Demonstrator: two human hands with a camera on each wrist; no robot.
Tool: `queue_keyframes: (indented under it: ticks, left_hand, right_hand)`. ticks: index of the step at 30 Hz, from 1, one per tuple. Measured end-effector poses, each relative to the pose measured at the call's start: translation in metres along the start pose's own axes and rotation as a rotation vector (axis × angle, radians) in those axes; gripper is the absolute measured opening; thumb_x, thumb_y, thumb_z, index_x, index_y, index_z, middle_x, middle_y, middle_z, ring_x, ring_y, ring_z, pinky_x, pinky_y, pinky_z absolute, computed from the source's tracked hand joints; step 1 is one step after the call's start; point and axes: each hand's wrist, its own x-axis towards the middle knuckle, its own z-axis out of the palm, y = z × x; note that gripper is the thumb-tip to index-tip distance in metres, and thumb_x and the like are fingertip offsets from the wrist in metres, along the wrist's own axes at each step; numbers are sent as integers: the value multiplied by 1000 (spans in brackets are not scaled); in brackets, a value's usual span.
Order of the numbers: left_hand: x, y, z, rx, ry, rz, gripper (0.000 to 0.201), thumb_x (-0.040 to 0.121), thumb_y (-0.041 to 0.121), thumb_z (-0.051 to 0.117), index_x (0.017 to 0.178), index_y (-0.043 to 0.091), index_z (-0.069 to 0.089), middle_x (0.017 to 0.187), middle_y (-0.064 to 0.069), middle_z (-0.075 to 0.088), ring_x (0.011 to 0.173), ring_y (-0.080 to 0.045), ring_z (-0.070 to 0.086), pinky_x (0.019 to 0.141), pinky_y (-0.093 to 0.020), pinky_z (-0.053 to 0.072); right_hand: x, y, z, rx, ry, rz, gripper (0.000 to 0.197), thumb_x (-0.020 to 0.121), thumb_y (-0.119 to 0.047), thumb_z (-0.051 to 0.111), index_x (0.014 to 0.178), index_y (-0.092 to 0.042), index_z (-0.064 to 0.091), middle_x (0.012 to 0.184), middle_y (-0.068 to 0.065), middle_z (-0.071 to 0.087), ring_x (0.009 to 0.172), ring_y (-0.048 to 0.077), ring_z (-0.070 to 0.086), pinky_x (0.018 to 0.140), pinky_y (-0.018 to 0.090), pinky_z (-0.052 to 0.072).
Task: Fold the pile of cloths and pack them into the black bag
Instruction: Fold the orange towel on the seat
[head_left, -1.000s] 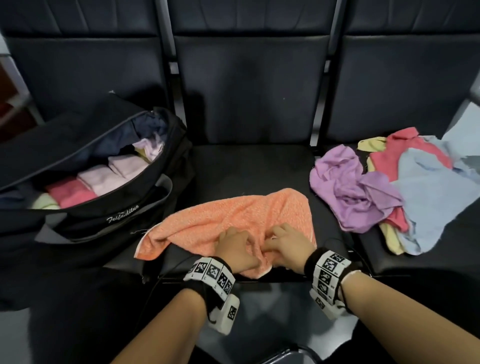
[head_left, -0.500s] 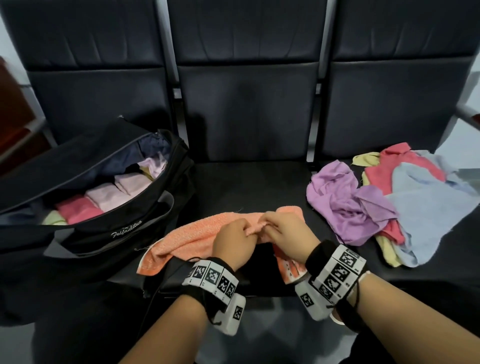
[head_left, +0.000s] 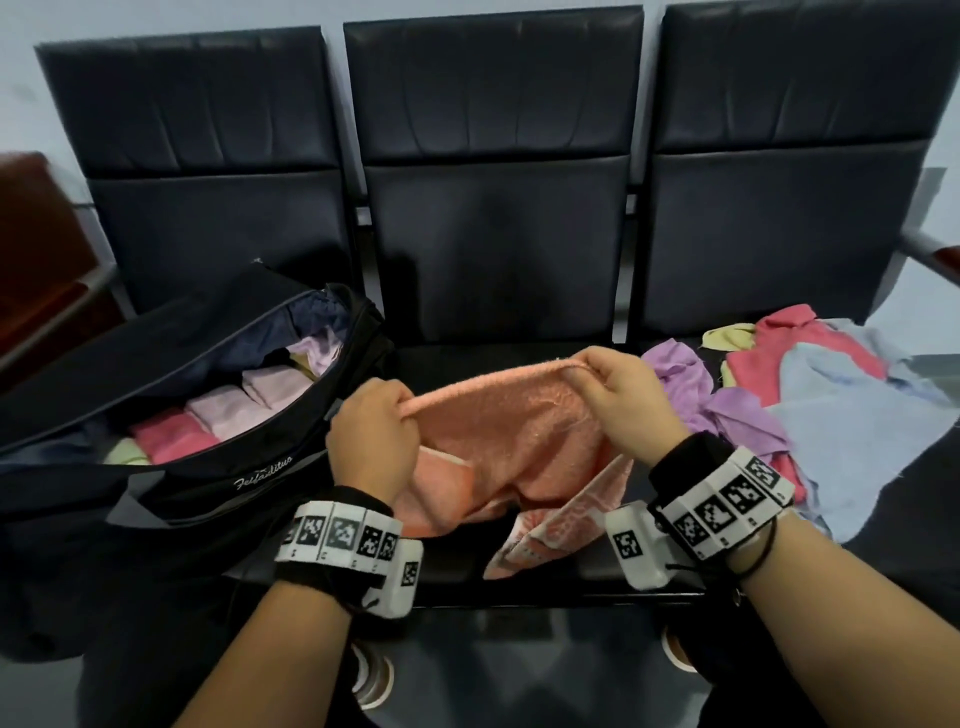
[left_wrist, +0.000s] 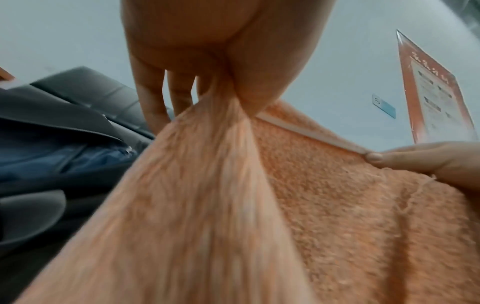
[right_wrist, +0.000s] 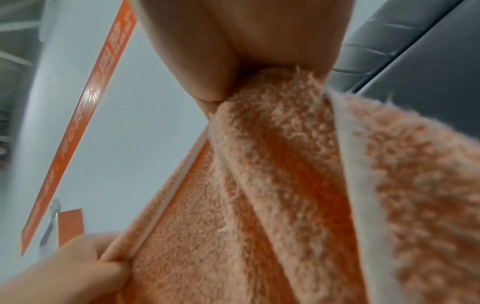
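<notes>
An orange terry cloth (head_left: 498, 441) hangs above the middle seat, stretched between both hands. My left hand (head_left: 371, 421) pinches its upper edge on the left and my right hand (head_left: 618, 387) pinches the same edge on the right. The left wrist view shows fingers and thumb (left_wrist: 257, 86) squeezing the orange cloth (left_wrist: 259, 205). In the right wrist view the orange cloth (right_wrist: 298, 185) is bunched under the thumb (right_wrist: 202, 61). The black bag (head_left: 197, 457) lies open on the left seat with folded pink, lilac and yellow cloths (head_left: 228, 410) inside. The loose pile (head_left: 810, 400) sits on the right seat.
Three dark padded seats (head_left: 493, 291) with tall backrests stand against a pale wall. A metal armrest (head_left: 930, 254) sticks out at the far right. A dark red surface (head_left: 36, 249) is at the far left. Shoes (head_left: 371, 675) show on the floor below.
Both hands lifted the orange cloth off the seat and moved apart along its edge, pulling it taut. The head view tilted upward.
</notes>
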Motion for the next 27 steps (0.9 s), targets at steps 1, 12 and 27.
queue_keyframes:
  ticks: [1,12,27]
  left_hand:
    - [1,-4,-4,17,19,-9,19,80,3,58,80,18,68,87,-1,61,82,-31,58,65,-40,43]
    - [11,-54,-9,13,-59,-85,35,75,-9,57,76,26,61,87,0,61,83,-26,58,71,-34,40]
    - [12,-55,-13,-435,-390,-110,19,77,17,69,90,31,65,89,5,69,75,6,63,59,-9,45]
  right_hand:
    - [2,2,-3,14,26,8,16,96,-24,61,80,-22,63,67,-12,59,65,-1,54,62,17,40]
    - [4,9,-10,249,79,160,41,99,-33,54,74,0,53,64,-1,47,61,14,45,59,32,37]
    - [3,23,-9,464,163,361,37,101,-24,53,91,12,57,77,16,56,71,28,51,68,42,43]
